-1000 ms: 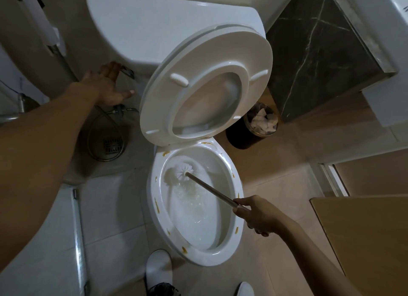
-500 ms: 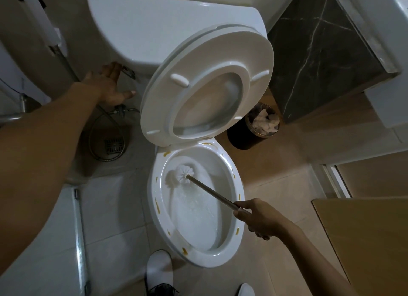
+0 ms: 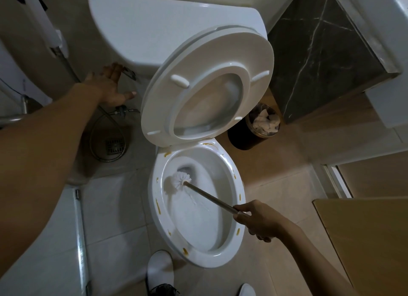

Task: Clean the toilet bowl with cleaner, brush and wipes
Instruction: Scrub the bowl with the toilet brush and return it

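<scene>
Change: the brush (image 3: 182,178) head is a little higher and nearer the back of the bowl (image 3: 237,192) than a moment ago. Less splashing water is seen.
Meaning: the flush looks nearly done, so more scrubbing or wiping is likely next. Yellow marks are still seen on the rim.
Right hand (image 3: 260,220): its fingers are wrapped round the end of the brush handle.
Left hand (image 3: 108,86): it is kept by the flush lever (image 3: 129,72) on the tank (image 3: 154,30), fingers straight. Whether the lever is touched cannot be told.
Brush: its head is held inside the bowl, near the back wall.
Seat (image 3: 207,86): it is lifted up against the tank.
Hidden: the bottom of the bowl is blurred by moving water. No cleaner or wipes are seen. The bin (image 3: 254,128) is partly covered by the seat.
</scene>
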The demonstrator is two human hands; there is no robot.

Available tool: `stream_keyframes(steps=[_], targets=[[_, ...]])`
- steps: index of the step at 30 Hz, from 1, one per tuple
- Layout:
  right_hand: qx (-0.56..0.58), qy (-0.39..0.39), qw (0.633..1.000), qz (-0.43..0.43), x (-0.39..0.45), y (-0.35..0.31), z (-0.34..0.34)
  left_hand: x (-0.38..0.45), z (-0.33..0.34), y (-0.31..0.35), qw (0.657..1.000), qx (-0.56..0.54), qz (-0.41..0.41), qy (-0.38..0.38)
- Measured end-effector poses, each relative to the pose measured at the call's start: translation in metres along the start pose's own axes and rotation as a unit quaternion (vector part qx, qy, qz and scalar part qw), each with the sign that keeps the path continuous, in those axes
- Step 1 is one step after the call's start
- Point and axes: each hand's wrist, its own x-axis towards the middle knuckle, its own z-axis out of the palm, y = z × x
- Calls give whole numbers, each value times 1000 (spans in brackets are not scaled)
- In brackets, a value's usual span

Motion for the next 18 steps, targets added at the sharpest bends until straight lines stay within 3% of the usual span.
stream_keyframes(steps=[7, 18], targets=[[-29, -38, 999, 10, -6, -1, 3, -1, -1, 0, 1000, 9, -1, -5], [-13, -27, 999, 24, -4, 2, 4, -3, -2, 2, 1000, 7, -7, -2]])
